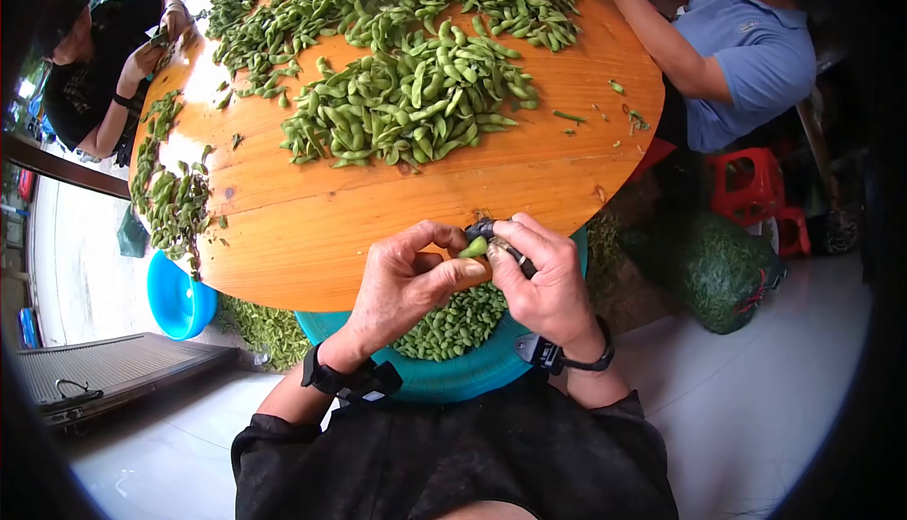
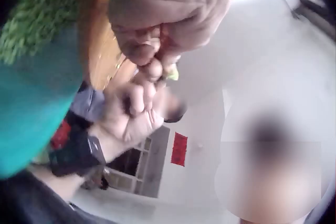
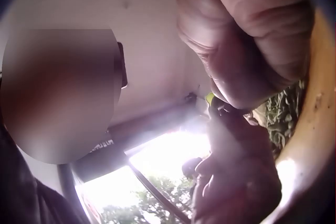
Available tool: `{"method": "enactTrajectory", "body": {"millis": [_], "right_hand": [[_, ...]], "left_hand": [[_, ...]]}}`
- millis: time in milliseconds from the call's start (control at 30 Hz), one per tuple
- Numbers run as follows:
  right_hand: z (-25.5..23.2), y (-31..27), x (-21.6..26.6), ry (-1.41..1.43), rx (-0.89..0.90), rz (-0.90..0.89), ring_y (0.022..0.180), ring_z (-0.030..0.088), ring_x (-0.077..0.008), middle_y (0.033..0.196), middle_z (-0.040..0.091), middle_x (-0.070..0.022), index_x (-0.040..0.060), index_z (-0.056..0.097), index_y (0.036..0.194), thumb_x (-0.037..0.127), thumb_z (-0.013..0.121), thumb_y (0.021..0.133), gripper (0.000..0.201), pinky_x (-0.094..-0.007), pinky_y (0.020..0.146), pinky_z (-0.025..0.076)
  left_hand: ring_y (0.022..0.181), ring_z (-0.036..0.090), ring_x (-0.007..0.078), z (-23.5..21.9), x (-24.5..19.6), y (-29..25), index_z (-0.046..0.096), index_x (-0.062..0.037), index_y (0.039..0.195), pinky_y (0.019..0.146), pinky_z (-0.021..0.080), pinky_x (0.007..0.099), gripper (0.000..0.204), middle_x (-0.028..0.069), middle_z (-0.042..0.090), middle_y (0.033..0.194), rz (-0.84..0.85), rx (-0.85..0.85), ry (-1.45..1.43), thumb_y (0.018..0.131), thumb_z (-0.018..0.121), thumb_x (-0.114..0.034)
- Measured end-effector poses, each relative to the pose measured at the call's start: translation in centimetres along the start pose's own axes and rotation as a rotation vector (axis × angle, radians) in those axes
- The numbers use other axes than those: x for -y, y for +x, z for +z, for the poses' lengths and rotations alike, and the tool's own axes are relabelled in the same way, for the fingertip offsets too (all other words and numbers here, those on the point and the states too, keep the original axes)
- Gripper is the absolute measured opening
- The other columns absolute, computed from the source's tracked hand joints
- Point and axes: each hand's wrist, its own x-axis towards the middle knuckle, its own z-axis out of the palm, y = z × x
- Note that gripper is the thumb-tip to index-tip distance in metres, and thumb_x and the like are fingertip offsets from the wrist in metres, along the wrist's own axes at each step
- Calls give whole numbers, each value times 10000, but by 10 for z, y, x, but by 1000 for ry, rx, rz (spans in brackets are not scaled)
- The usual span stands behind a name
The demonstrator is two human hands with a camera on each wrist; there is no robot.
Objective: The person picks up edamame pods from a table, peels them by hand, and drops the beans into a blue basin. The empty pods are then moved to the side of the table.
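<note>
Over the near table edge, a green soybean pod (image 1: pixel 474 248) sits between the fingertips of both hands. My left hand (image 1: pixel 406 270) pinches it with bent fingers and thumb. From the other side my right hand (image 1: pixel 539 274) pinches at its end, thumb and index close together. Small dark bits (image 1: pixel 480 229) show at the fingertips; I cannot tell what they are. A bit of the pod shows green (image 2: pixel 172 73) in the left wrist view, and again (image 3: pixel 210 99) in the right wrist view. Below the hands, shelled green beans (image 1: pixel 453 323) lie in a teal basin (image 1: pixel 444 383).
Heaped pods (image 1: pixel 406 100) cover the middle and far side of the wooden table (image 1: pixel 283 237). Empty-looking husks (image 1: pixel 175 204) lie along its left edge. Two people sit across. A blue basin (image 1: pixel 179 298), a full net bag (image 1: pixel 723 270) and a red stool (image 1: pixel 751 185) stand around.
</note>
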Motion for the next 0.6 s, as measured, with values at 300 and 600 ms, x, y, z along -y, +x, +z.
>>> {"method": "enactTrajectory", "body": {"millis": [300,600], "right_hand": [[9,-11,11,24,-97,89,632,614,-237,793,589,-135,-48,628,1021,-25,614,871,152,-324,558,468],[-6,-9,0,196,44,249,632,583,-140,774,561,-72,-54,624,1028,-15,614,888,146,-283,540,453]], "left_hand": [[564,608,160,14,23,10,604,23,984,518,474,284,102,86,603,698,550,-131,442,960,621,-74],[724,664,172,-11,-6,12,575,26,1030,615,533,286,344,112,671,902,-200,321,-159,1069,412,-274]]}}
